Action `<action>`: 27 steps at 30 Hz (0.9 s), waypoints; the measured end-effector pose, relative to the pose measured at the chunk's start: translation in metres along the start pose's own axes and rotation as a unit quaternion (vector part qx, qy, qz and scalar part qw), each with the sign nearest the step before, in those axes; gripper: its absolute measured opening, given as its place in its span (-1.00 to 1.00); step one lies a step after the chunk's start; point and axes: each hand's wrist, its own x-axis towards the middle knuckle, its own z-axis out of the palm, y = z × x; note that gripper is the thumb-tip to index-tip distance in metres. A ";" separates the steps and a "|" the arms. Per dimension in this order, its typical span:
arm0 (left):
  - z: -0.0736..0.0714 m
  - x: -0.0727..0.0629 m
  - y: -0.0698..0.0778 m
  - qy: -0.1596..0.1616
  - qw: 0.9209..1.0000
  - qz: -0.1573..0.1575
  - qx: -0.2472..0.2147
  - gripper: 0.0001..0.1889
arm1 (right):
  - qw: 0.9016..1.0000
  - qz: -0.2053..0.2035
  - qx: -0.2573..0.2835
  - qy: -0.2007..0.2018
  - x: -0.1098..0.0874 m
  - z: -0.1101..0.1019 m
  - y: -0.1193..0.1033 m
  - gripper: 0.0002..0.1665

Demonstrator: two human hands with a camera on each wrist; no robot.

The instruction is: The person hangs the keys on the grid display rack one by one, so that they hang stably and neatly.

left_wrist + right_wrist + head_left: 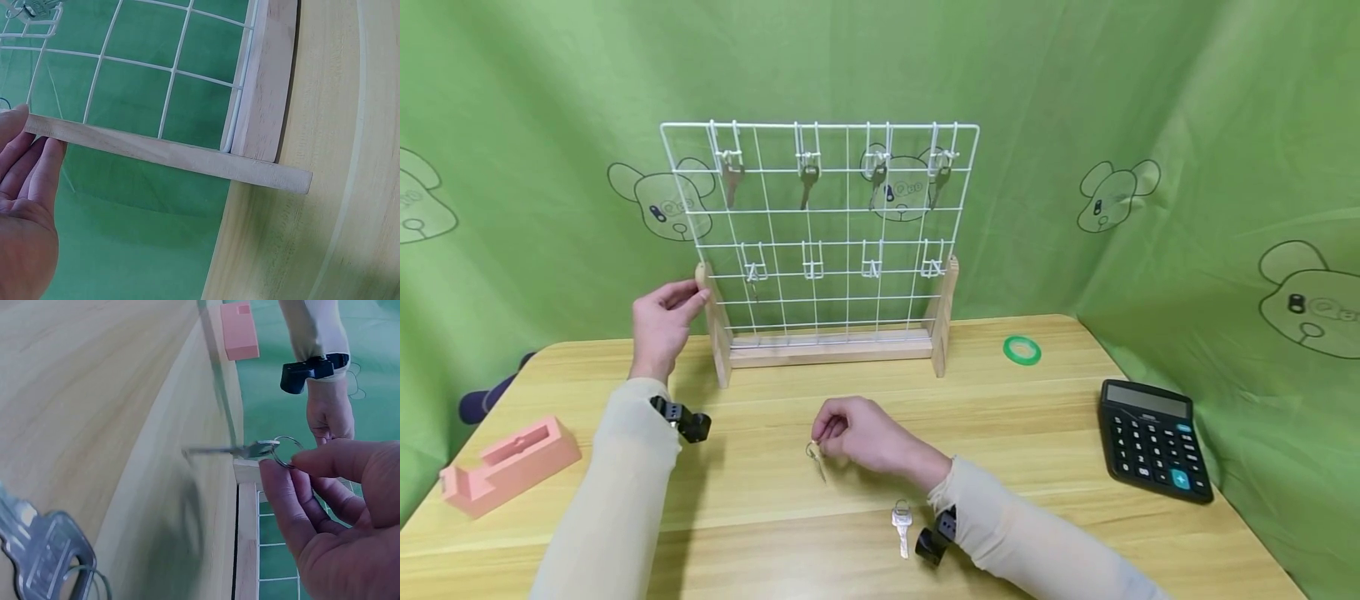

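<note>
A white wire grid rack (847,210) stands in a wooden base (831,353) toward the back of the table. My left hand (662,323) grips the top of its left wooden upright (169,152) between thumb and fingers. Over the table in front of the rack, my right hand (867,435) pinches a key ring (289,452), from which a key (231,450) hangs. Another key (902,529) with a ring lies on the table below that hand. Several keys (808,183) hang from the rack's upper hooks, and a small key (755,290) from the lower left hook.
A pink holder (512,467) sits at the table's left. On the right are a green tape roll (1022,350) and a black calculator (1153,442). Green cloth (1030,75) hangs behind and beside the table (760,517).
</note>
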 end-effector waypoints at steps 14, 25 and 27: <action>0.000 -0.001 0.000 0.003 1.000 -0.005 0.000 -0.54 | 0.999 -0.003 0.046 0.028 0.001 -0.005 -0.005 -0.82; 0.000 0.000 0.000 0.003 1.000 -0.006 -0.005 -0.55 | 0.998 -0.002 0.051 0.048 0.003 -0.011 -0.004 -0.81; 0.000 0.000 0.000 0.003 1.000 -0.006 -0.006 -0.55 | 0.997 -0.002 0.051 0.050 0.004 -0.011 -0.003 -0.81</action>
